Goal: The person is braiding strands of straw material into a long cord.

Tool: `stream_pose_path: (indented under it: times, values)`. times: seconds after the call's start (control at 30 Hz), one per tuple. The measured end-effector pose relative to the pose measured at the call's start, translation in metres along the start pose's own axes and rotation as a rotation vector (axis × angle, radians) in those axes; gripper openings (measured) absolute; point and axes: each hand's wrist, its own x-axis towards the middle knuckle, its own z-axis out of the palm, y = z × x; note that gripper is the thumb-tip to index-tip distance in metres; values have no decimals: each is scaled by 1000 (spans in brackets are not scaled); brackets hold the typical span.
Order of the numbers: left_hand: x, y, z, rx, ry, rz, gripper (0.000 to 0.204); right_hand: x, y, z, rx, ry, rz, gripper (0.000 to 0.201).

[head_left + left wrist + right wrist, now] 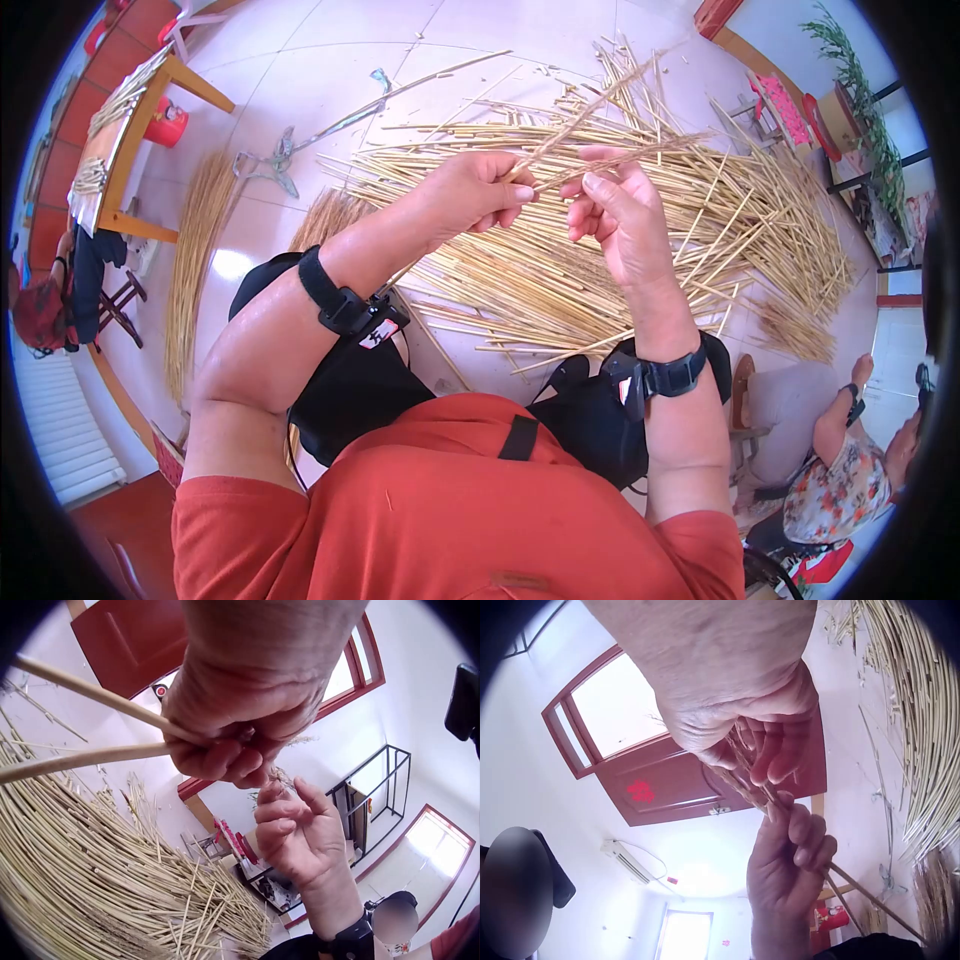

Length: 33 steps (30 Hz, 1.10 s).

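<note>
My left hand (pixel 475 195) grips two thin straw stalks (pixel 870 898) near their brown, brushy heads (pixel 739 784). In the left wrist view, the bare stalk ends (pixel 94 694) spread apart behind this hand. My right hand (pixel 625 215) is just to the right, its thumb and curled fingers around the brushy heads. One head slants up past the fingertips; the other runs across the right fingers in the head view. Below both hands a wide heap of cut yellow stalks (pixel 520 270) covers the tiled floor.
Brushy bundles (pixel 200 260) lie to the left, near a green tie strip (pixel 283 165). A wooden table (pixel 150 110) holding stalks stands at the upper left, with a red bucket (pixel 167 125) beside it. Another person (pixel 835 500) sits at the lower right.
</note>
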Motion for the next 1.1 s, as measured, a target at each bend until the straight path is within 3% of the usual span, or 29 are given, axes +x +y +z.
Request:
stream_pose_path:
  times: [0.27, 0.3, 0.4, 0.47, 0.53, 0.6, 0.67, 0.7, 0.8, 0.9, 1.1]
  values:
    - [2, 2, 2, -26, -33, 19, 11, 5, 7, 0, 184, 39, -41, 31]
    - [4, -2, 3, -29, -31, 21, 11, 5, 10, 0, 173, -11, 30, 29]
    - [9, -12, 9, 207, 54, 133, 14, 4, 14, 1, 104, -77, 88, 27]
    - [2, -14, 16, 662, 199, 357, 18, 3, 14, 6, 47, -94, 74, 25]
    - [-6, -17, 24, 744, 224, 386, 20, 0, 9, 12, -210, -79, -43, 18]
    - [-8, -17, 27, 823, 251, 418, 22, -2, 10, 12, -235, -72, -37, 16]
    - [-7, -17, 29, 865, 219, 328, 23, -3, 10, 12, -263, -66, -29, 14]
    - [-7, -16, 28, 861, 218, 331, 23, -4, 8, 12, -247, -52, -27, 13]
    - [-12, 1, 20, 297, -27, 125, 21, -5, 1, 10, -226, -27, -51, 11]
    - [-8, -5, 7, 64, -97, 33, 18, -5, -3, 9, -222, -40, -95, 11]
    - [-9, -6, 5, -29, -55, 68, 15, -2, 4, 7, -272, -33, -67, 15]
